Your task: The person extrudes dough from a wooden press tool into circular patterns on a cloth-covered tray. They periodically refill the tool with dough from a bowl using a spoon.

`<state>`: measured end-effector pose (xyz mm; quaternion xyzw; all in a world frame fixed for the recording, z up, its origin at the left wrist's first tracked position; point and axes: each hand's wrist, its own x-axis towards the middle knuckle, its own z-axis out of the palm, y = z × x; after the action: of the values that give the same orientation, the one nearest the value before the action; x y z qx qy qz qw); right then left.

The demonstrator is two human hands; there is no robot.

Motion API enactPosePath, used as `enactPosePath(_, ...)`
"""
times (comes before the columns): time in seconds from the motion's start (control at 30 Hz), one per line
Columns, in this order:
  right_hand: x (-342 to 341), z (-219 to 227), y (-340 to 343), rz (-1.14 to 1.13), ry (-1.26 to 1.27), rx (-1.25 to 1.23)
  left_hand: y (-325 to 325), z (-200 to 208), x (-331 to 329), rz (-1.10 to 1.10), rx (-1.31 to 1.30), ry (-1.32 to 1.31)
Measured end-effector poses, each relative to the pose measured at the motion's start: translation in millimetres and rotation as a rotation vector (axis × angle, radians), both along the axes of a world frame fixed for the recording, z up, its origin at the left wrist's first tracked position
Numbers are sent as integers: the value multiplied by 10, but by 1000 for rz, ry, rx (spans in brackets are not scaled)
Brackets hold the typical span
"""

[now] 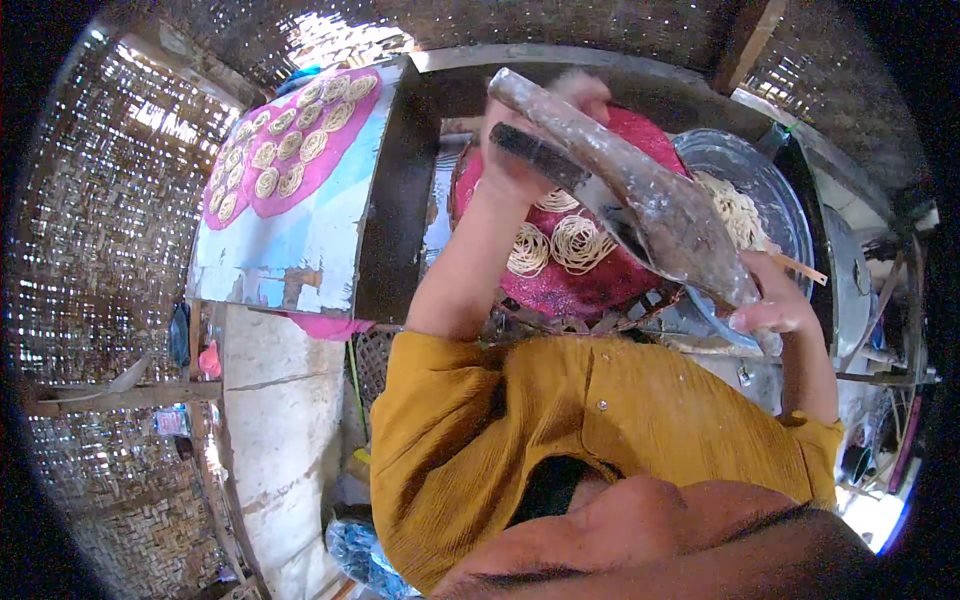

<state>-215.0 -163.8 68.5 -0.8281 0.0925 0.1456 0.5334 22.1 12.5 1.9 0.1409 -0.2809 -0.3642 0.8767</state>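
A long, brownish-grey implement (650, 180), streaked with pale residue, is held slantwise above a round pink sheet (560, 292), its upper end toward the far left and its lower end toward the near right, close to a clear basin (803, 195). The upper end is met by the left hand (514, 180), which is blurred and partly covered by the implement and its dark bar (540, 155); whether its fingers are closed cannot be told. The lower end is gripped by the right hand (776, 298), with the thumb laid along the near side and the fingers partly hidden. Coils of noodle-like strands (582, 245) are seen on the sheet beneath, and loose strands (735, 210) in the basin, where a flat stick (798, 266) is leaned. To the left, more coils are spread on a blue-and-white bench (260, 262). By its look, the implement is judged stiff and fairly heavy, best carried with both ends supported; its smeared surface may be slippery, so a full wrap is advised over a fingertip pinch. The coils are judged soft and easily squashed, to be lifted from below.
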Motion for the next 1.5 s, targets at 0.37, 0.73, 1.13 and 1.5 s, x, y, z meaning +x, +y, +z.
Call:
enactPosePath(0.37, 16, -243, -43, 41, -130, 47, -111, -772, -330, -57, 1063, -488)
enactPosePath(0.73, -27, -320, -112, -131, -167, 145, 94, -746, -389, 381, 1293, -1585)
enactPosePath(1.13, -231, -360, -139, -126, -123, 148, 93, -255, -12, 676, 899, -915)
enactPosePath(1.5, -305, -404, -306, -23, 42, 546, -581, 175, 148, -186, -250, -122)
